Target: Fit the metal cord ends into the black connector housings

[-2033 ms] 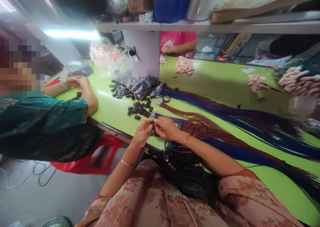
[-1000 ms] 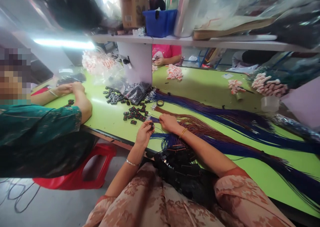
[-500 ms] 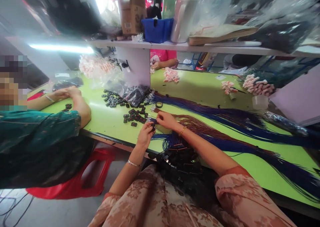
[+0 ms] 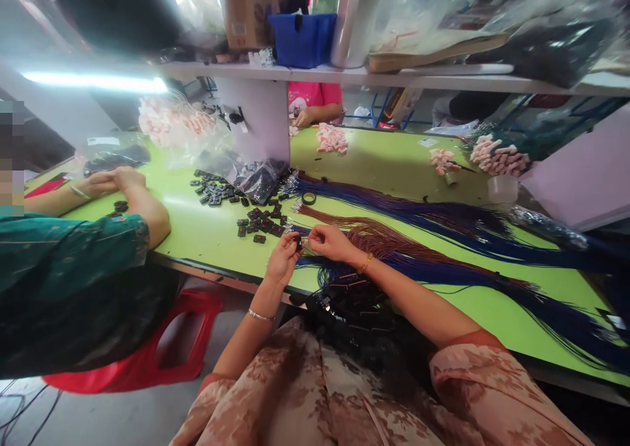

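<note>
A black block (image 4: 298,243) held at the centre

Left of centre, black pieces (image 4: 264,225) lie on the table (image 4: 197,231). At centre, the left hand (image 4: 283,260) pinches the black block between thumb and fingers; it looks light and stiff, best held by its sides. Just right, the right hand (image 4: 335,244) has its fingertips nearly together, hold unclear, near soft-looking brown wires (image 4: 384,238)
</note>
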Motion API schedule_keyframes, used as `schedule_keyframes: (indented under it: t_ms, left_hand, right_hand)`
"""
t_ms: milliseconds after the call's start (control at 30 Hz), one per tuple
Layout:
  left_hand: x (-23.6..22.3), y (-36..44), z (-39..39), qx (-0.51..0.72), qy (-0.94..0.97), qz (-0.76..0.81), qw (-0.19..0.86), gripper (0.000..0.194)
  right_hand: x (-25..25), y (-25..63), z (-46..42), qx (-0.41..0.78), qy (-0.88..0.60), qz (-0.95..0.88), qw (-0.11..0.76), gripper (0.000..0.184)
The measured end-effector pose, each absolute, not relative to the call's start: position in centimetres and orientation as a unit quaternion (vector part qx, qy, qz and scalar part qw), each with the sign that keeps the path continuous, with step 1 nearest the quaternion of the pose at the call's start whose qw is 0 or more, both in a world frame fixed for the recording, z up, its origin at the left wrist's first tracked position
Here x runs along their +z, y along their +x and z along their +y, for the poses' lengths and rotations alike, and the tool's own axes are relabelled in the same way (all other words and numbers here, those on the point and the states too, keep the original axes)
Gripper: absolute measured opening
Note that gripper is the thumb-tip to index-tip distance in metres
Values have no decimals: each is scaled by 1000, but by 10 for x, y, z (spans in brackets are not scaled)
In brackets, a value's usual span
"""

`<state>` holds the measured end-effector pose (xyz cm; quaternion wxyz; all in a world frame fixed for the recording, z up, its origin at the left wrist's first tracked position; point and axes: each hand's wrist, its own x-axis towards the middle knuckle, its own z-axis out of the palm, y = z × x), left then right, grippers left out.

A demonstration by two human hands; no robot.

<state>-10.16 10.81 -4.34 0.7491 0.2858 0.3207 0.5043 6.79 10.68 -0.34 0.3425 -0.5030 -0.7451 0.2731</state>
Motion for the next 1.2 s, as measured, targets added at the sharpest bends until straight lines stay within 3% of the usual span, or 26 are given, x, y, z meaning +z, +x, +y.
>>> schedule_keyframes:
  t_ms: [733,1200]
  left_hand:
    - [-44,-97,101,507,313,362,717,35]
    - [-45,-93,101,511,298,397,701,36]
  right_hand:
    - [-13,61,102,140,-481,-813,298,5]
    - [-14,67,108,201,-466,-812,289,9]
